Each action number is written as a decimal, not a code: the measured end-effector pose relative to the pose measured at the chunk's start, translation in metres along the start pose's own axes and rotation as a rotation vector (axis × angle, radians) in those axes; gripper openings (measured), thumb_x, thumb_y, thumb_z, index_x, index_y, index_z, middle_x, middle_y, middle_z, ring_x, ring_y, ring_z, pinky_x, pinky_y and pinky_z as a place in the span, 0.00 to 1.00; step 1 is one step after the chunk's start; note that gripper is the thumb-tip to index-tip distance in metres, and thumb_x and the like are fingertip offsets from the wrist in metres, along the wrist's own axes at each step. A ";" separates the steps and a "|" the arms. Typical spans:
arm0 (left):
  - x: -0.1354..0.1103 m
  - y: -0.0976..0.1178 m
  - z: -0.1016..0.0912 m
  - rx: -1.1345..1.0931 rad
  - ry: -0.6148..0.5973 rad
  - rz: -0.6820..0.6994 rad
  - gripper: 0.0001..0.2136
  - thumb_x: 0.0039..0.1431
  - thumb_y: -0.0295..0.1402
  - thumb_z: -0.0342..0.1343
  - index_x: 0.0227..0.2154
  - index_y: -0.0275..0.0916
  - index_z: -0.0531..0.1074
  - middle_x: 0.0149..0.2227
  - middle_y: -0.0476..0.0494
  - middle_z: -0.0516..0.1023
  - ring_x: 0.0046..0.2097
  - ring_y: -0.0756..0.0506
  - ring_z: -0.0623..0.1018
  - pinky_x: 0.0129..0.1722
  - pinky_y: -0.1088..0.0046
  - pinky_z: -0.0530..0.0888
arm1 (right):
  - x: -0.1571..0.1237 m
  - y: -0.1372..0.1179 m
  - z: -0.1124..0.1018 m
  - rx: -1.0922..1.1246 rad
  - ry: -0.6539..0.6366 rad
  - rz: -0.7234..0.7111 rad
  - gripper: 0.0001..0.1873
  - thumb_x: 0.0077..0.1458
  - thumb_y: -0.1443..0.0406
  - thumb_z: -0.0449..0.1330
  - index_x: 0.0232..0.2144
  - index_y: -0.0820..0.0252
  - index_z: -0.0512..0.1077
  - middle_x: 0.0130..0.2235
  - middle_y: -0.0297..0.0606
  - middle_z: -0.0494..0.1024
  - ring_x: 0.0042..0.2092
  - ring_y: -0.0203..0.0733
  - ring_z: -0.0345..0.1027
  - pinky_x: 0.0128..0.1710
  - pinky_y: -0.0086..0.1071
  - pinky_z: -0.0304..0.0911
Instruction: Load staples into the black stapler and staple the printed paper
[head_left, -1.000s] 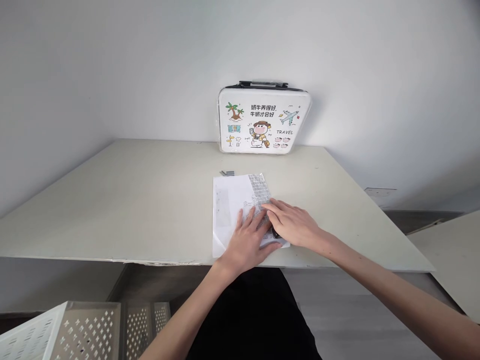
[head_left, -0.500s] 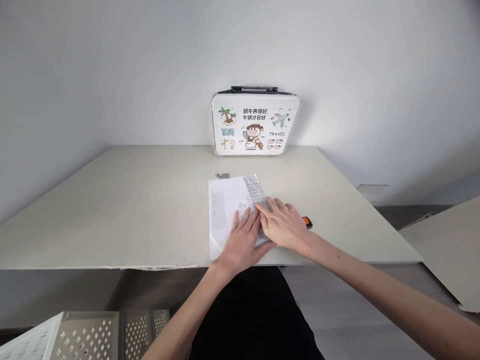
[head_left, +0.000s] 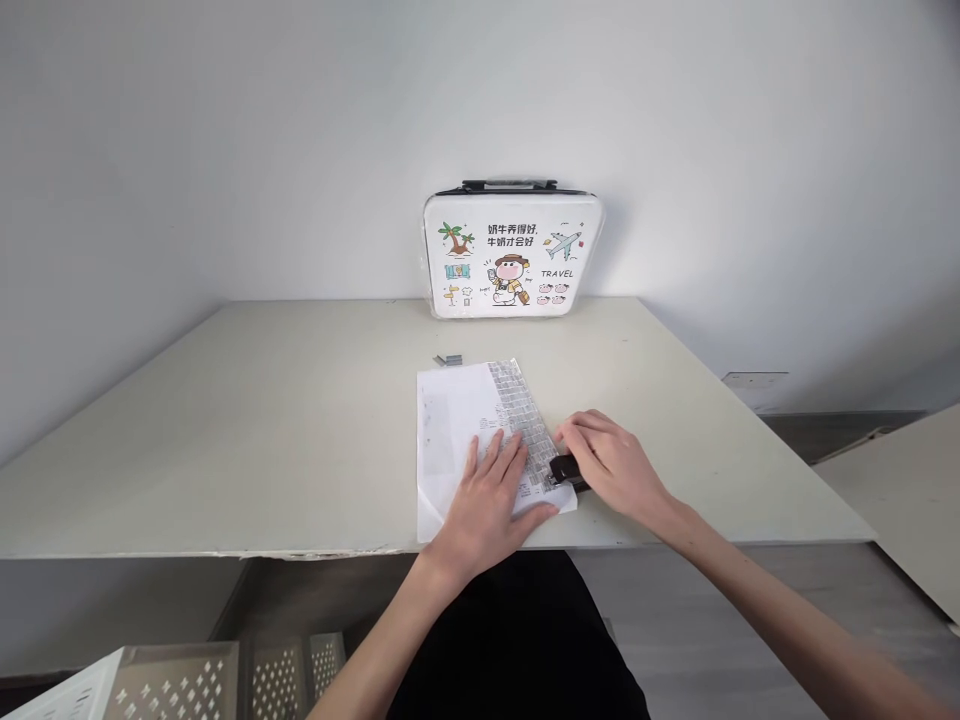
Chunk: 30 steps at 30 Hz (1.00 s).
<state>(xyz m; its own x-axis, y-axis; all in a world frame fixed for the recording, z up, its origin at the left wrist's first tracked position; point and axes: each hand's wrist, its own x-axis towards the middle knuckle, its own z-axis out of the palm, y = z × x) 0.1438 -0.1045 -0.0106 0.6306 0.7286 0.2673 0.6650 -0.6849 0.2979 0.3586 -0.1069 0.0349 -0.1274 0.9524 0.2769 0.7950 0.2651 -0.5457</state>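
Note:
A white sheet of paper [head_left: 456, 420] lies on the pale table [head_left: 262, 420] near its front edge, with a strip of patterned, shiny material [head_left: 525, 420] along its right side. My left hand [head_left: 491, 500] rests flat on the paper, fingers spread. My right hand [head_left: 611, 462] is closed round a small black stapler [head_left: 564, 470] at the paper's right edge. Its jaw end points at the patterned strip.
A white carry case [head_left: 514, 253] with cartoon prints and a black handle leans against the wall at the back. A small bar of staples [head_left: 448, 359] lies just beyond the paper. A perforated white crate [head_left: 172, 680] stands below at the left. Another tabletop [head_left: 900, 490] is at the right.
My right hand left the patterned strip, moved right and now grips the black stapler at the paper's right edge. My left hand stayed flat on the paper.

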 end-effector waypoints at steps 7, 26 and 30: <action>-0.014 0.000 -0.013 -0.025 -0.092 -0.032 0.37 0.70 0.57 0.45 0.74 0.44 0.46 0.74 0.42 0.50 0.75 0.37 0.46 0.73 0.45 0.49 | -0.013 0.031 -0.016 -0.047 0.045 0.209 0.31 0.72 0.51 0.39 0.23 0.52 0.70 0.30 0.37 0.79 0.32 0.44 0.71 0.36 0.37 0.61; -0.060 -0.037 -0.055 0.052 -0.079 -0.103 0.34 0.72 0.50 0.49 0.74 0.59 0.40 0.75 0.52 0.46 0.74 0.38 0.48 0.71 0.48 0.60 | -0.043 0.071 -0.030 0.329 -0.097 0.260 0.19 0.58 0.47 0.62 0.44 0.51 0.77 0.45 0.37 0.82 0.46 0.50 0.75 0.44 0.37 0.69; -0.072 -0.077 -0.071 0.125 -0.067 -0.131 0.33 0.73 0.48 0.48 0.74 0.60 0.38 0.74 0.54 0.49 0.74 0.37 0.51 0.71 0.45 0.56 | -0.042 0.070 -0.032 0.387 -0.114 0.295 0.21 0.54 0.46 0.66 0.43 0.51 0.78 0.45 0.38 0.83 0.46 0.52 0.76 0.45 0.39 0.70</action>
<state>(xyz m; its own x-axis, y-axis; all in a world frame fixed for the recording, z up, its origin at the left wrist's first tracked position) 0.0194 -0.1037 0.0123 0.5582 0.8119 0.1708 0.7848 -0.5835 0.2088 0.4380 -0.1332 0.0102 -0.0118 0.9999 -0.0102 0.5317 -0.0024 -0.8469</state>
